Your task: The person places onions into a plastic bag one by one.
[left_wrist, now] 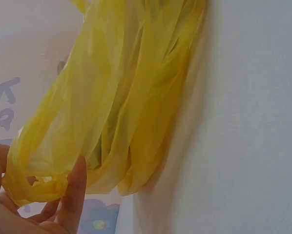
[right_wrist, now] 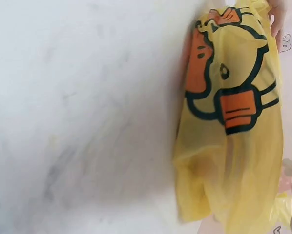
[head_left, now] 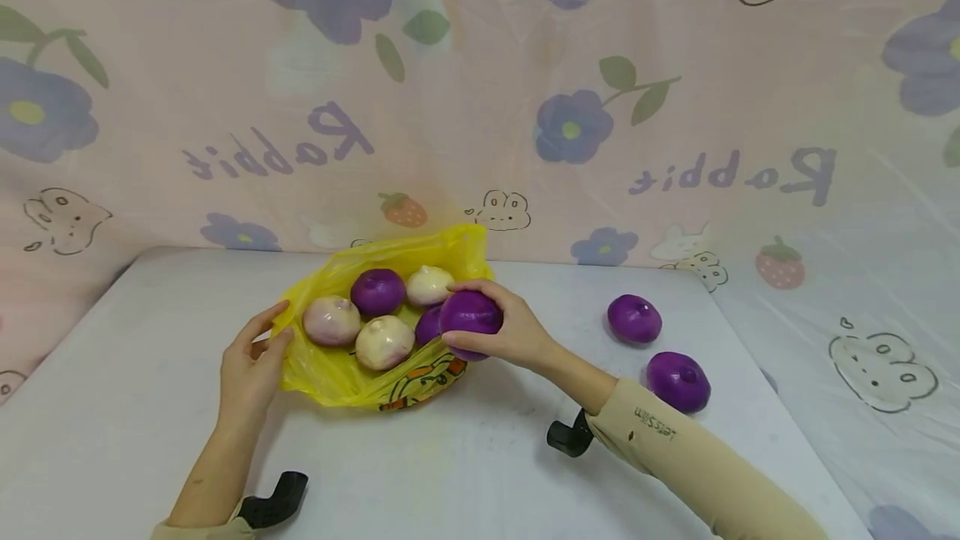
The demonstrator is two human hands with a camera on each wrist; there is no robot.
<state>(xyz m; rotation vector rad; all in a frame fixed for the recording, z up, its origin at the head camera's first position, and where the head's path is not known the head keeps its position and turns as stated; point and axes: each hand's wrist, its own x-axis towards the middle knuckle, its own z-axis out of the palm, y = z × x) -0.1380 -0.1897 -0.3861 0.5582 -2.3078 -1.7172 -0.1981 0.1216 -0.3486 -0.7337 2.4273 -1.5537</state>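
A yellow plastic bag (head_left: 330, 382) lies open on the table, its printed side facing the front. Inside it are a white onion (head_left: 385, 342), a pinkish-white onion (head_left: 332, 321), another white onion (head_left: 430, 285) and a purple onion (head_left: 378, 292). A further purple onion (head_left: 428, 326) is partly hidden. My right hand (head_left: 517, 330) grips a purple onion (head_left: 471, 313) between thumb and fingers at the bag's right rim. At the left rim, my left hand (head_left: 251, 365) pinches the bag's edge; the left wrist view shows its fingers (left_wrist: 73, 195) at the yellow handle loop.
On the right of the white table (head_left: 450, 473) lie two more purple onions, one farther back (head_left: 634, 320) and one nearer (head_left: 678, 382), close to my right sleeve (head_left: 675, 448). A patterned curtain (head_left: 465, 107) hangs behind the table.
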